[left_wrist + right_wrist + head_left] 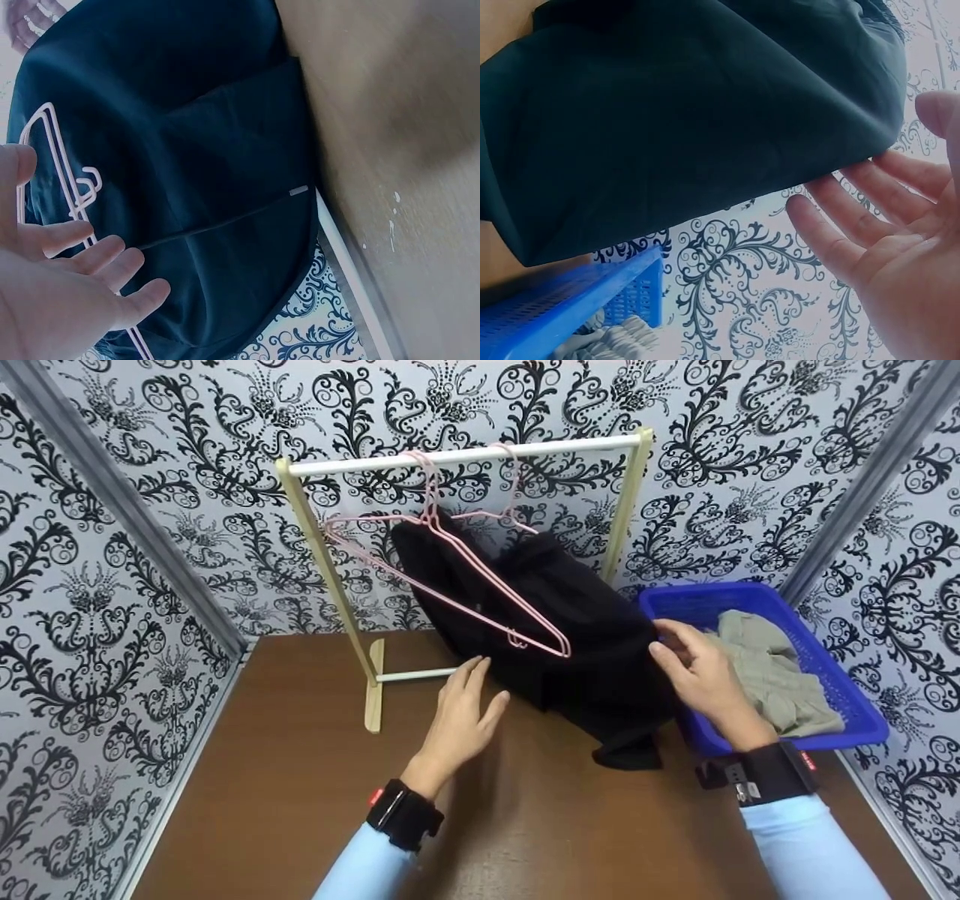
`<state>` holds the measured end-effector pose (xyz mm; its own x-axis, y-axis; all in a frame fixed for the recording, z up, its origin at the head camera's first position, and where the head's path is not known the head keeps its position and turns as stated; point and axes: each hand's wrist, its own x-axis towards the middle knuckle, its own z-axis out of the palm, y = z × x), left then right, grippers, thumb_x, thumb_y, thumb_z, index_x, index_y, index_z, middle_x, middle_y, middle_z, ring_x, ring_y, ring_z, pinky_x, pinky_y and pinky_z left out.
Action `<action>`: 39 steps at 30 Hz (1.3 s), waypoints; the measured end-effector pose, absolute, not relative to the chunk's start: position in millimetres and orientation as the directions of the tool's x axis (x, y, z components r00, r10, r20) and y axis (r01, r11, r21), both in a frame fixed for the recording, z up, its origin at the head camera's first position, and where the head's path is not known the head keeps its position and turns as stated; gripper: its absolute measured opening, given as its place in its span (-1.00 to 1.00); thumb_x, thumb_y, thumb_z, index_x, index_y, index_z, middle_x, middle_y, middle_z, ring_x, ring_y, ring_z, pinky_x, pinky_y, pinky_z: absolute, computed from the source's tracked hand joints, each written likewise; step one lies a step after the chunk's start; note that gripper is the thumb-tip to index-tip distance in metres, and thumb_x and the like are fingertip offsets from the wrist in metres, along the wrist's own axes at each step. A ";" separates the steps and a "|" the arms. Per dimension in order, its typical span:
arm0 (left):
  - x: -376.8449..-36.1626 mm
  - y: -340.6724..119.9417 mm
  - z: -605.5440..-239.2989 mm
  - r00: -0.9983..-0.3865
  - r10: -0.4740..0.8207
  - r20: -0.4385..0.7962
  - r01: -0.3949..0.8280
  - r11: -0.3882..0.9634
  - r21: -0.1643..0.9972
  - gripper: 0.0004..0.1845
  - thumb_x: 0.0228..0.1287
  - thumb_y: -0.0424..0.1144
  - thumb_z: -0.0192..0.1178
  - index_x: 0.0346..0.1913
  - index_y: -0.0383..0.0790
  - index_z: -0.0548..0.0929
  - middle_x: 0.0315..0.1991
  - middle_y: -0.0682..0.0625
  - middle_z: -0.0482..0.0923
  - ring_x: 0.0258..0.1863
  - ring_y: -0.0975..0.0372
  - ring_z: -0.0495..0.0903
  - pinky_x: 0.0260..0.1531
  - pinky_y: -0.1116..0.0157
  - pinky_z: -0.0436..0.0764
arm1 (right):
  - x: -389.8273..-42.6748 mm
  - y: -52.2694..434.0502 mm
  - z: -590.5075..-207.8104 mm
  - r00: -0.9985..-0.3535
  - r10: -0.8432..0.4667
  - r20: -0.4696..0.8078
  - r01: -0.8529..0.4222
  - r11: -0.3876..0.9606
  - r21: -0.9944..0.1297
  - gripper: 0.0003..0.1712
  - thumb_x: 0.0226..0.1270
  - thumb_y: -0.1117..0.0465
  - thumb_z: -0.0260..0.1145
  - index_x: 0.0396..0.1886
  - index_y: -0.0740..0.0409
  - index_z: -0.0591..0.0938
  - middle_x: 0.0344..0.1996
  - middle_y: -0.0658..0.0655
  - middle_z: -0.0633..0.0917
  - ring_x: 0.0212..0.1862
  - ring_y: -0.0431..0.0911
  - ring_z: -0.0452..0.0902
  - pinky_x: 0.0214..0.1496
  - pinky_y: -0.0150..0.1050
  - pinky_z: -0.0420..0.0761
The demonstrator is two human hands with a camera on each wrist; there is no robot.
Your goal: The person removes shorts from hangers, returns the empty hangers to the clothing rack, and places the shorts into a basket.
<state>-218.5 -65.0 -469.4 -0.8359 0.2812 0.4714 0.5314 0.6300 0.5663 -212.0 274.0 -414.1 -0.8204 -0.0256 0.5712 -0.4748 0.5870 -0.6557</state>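
Note:
A black garment (600,637) hangs from a pink hanger (517,521) on a small rack, its lower part spread toward the right. In front of it hang pink hangers (491,577) with nothing on them. My left hand (461,720) is beside the garment's lower left side, below the hangers; its fingers (146,300) are loosely extended and hold nothing. At the garment's right edge is my right hand (701,671), its fingers (825,229) extended with the tips at the edge of the cloth. Whether they press on it, I cannot tell.
The rack (319,562) has wooden posts and a white top rail (465,455), standing on the brown table (247,780). A blue basket (862,720) with a greenish-grey garment (787,682) sits at the right. Patterned walls (97,585) enclose the table's back and sides.

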 end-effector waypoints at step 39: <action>-236.3 -58.2 -449.7 -0.886 0.230 0.402 0.459 0.550 0.698 -0.44 0.60 -0.10 0.05 0.41 -0.48 0.43 0.37 -0.34 0.42 0.41 -0.16 0.38 0.41 -0.08 0.34 | -241.4 253.9 -364.9 -0.837 -0.114 0.536 -0.457 0.685 -0.567 -0.63 0.43 0.35 0.30 0.16 0.45 0.62 0.06 0.41 0.70 0.14 0.30 0.60 0.29 0.16 0.47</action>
<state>-236.3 -58.2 -449.7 -0.8864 0.2305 0.4015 0.4591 0.5495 0.6981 -241.4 253.9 -364.9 -0.8367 -0.1140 0.5357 -0.4566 0.6854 -0.5673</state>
